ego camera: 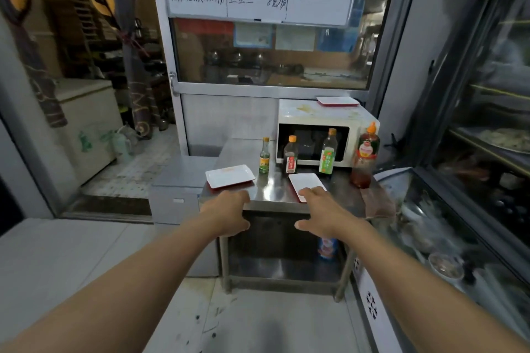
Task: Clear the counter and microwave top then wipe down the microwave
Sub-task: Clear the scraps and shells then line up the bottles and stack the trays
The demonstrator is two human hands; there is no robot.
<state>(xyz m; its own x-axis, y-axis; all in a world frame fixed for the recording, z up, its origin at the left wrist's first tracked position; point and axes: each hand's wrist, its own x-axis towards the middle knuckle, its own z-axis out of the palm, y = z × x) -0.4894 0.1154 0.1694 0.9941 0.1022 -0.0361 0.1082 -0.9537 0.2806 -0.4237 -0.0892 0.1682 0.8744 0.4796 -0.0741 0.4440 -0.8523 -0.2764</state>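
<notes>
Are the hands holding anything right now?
No, nothing is held. The left hand hovers near the counter's front edge. The right hand reaches over the near corner of a white tray, fingers relaxed, not gripping it.

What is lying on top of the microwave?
On the microwave, one white tray with a red underside lies at the back right corner. Brownish stains mark the top in front of it. Whatever is under the tray is covered.

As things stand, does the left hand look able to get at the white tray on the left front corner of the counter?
Probably yes. The left hand is at the counter's front edge, right below the tray, holding nothing. The bottles stand behind and to the right of the tray, so nothing sits between hand and tray.
</notes>
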